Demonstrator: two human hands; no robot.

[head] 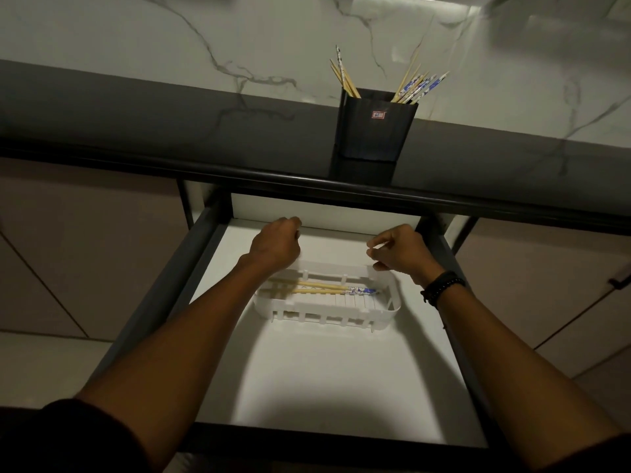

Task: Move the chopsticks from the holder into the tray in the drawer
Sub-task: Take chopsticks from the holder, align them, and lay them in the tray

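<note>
- Drawer [341, 387] is open, with the white tray [327, 307] sitting towards its back half.
- A couple of chopsticks [327, 288] lie flat in the tray, running along its length, blue painted ends towards the tray's right end.
- Plenty more to go: the holder [374, 131] stands on the worktop [170, 107] beyond the tray, a touch right of its middle, with sticks fanned out in two leaning bunches, tips up.
- Left hand [276, 244] hovers over the tray's far left corner, fingers curled under, no stick showing.
- Right hand [399, 250] hovers at the tray's far right corner, fingers loosely curled, thumb and forefinger apart, nothing between them.
- Key line-up: the holder is up and away from both hands, and the right hand looks nearer. I'd expect a reach up over the worktop edge, then a turn of the upright sticks to match the tray's length.
</note>
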